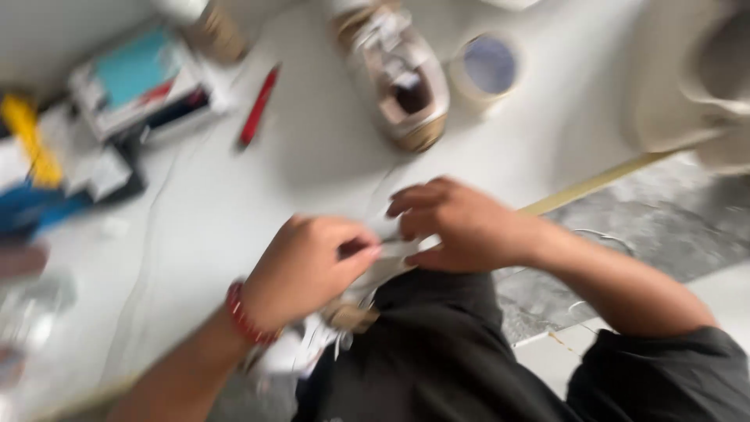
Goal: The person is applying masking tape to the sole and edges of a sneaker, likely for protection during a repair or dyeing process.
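The view is blurred by motion. My left hand (308, 270), with a red bead bracelet on its wrist, and my right hand (461, 227) meet over a white and tan shoe (344, 320) that rests on my dark-clothed lap. Both hands pinch a white piece of that shoe (391, 242), a lace or the tongue; which one I cannot tell. A second matching shoe (402, 78) stands on the white table (312, 156) straight ahead, apart from my hands.
A roll of tape (486, 69) sits right of the far shoe. A red pen (258, 105) lies left of it. Books, boxes and a yellow object (27, 137) crowd the far left. The table's wooden edge (594, 184) runs at right, grey floor beyond.
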